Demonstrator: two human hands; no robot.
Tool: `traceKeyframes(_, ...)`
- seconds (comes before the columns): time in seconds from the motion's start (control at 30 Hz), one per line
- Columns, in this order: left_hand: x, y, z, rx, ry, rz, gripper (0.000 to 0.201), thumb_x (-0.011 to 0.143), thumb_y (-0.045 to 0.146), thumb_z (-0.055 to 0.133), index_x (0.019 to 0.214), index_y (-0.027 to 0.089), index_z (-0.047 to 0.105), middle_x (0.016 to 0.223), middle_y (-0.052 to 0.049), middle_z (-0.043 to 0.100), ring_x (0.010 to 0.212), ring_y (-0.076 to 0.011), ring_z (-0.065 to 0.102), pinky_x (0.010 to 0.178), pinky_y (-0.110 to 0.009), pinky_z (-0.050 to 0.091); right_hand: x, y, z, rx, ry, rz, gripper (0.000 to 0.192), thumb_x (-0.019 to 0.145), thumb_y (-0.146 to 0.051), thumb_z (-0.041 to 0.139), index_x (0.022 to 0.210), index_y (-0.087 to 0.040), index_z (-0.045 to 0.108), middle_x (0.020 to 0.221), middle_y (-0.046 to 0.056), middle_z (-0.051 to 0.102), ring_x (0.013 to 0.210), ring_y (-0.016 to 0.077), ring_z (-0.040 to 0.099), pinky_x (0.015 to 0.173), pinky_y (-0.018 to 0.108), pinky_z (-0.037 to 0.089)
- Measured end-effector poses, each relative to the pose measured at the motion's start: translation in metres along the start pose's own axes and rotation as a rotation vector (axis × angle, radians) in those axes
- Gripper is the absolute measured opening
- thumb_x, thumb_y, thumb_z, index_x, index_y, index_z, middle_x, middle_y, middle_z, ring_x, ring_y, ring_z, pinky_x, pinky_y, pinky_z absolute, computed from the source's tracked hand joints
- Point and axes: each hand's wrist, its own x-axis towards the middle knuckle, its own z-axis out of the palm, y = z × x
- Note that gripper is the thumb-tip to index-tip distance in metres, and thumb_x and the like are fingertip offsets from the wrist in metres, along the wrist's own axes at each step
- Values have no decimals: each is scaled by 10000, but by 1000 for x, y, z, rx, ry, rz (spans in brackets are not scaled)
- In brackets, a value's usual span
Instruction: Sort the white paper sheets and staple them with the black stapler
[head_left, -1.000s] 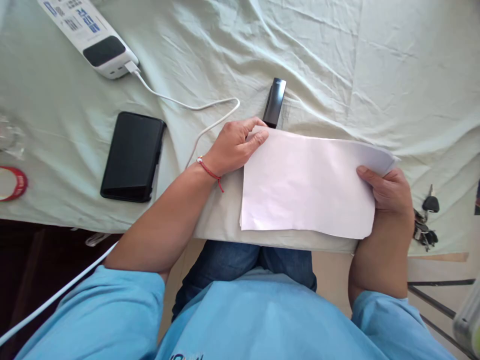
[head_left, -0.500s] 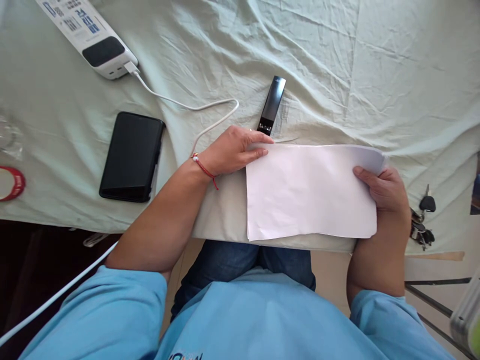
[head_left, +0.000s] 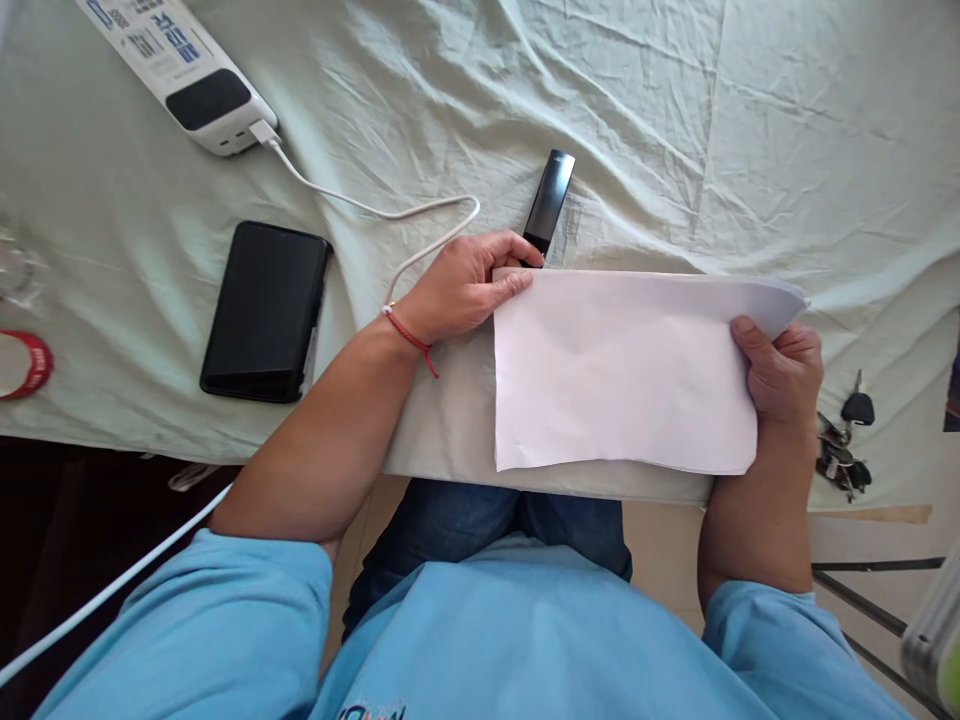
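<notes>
White paper sheets (head_left: 622,375), stacked or folded together, stretch between my two hands at the near edge of the cloth. My left hand (head_left: 480,285) pinches their top left corner, thumb on top and fingers behind. On the right side, my right hand (head_left: 784,365) grips the sheets with its thumb over the face, and the upper right corner bends up. Just beyond my left fingers lies a slim black device (head_left: 549,200), its lower end hidden behind the hand and paper.
A pale green cloth (head_left: 637,130) covers the table. To the left lie a black phone (head_left: 262,310), a white power bank (head_left: 210,105) with a white cable (head_left: 360,207), and a red tape roll (head_left: 37,365). Keys (head_left: 844,450) rest right of my right hand.
The paper has shifted slightly up, away from my body, and its upper right corner reaches farther right. My left fingers have moved up over the lower end of the black device.
</notes>
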Motion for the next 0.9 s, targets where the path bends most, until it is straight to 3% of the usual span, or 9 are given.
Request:
traceKeyframes(0.1,0,-2,1,-166,65,-47,453,978,586,889,1225,217,801,1071,-76,856,943,-265,822,746,-349,681,2,6,7,94,52,-70,565,515,-632,1171,815,-231,908,851,18,869,657,141,669,642,302,640)
traceKeyframes(0.2,1,0,2,-266,113,-42,607,928,725,943,1263,252,762,1172,-82,870,1056,-307,863,803,-389,739,4,12,15,147,94,-108,544,533,-609,1164,833,-235,906,904,19,886,768,159,736,747,300,678)
traceKeyframes(0.37,-4,7,4,-293,20,-38,642,996,819,869,1271,244,788,1154,-94,889,1134,-354,895,873,-464,791,1,21,20,196,115,-143,509,598,-579,1124,862,-226,868,951,33,890,883,186,790,878,328,711)
traceKeyframes(0.57,-9,4,0,-200,-8,-12,739,1046,923,727,1323,246,826,1102,-95,900,1088,-351,915,813,-442,803,-4,28,4,153,-82,33,649,454,-389,1173,999,-276,838,976,12,898,860,238,822,734,361,723)
traceKeyframes(0.7,-8,4,-1,-165,-26,2,766,1024,937,751,1329,237,821,1130,-106,906,1109,-348,912,828,-420,801,-7,28,-2,88,-110,75,737,459,-323,1185,1108,-289,840,1005,16,908,877,256,836,725,370,726)
traceKeyframes(0.9,-8,9,4,-180,-42,-49,705,1038,880,787,1207,198,844,1061,-102,897,1059,-337,908,811,-426,806,-4,23,5,79,-74,52,608,515,-557,1184,892,-216,849,874,40,876,716,203,764,587,306,648)
